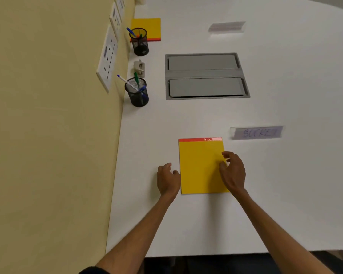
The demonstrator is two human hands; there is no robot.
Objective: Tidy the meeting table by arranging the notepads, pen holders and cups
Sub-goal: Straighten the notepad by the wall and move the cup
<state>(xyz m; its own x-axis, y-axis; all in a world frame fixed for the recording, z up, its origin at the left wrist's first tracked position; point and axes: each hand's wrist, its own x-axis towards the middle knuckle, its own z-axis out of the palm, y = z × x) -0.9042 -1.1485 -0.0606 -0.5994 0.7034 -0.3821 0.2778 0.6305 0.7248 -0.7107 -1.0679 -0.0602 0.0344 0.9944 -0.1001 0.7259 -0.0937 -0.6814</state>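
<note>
Squaring the near notepad [201,167], left hand [167,179] loose and empty beside it, right hand [233,172] on its edge, grip unclear, you seem to have the pen holders [137,93] left to arrange.
</note>
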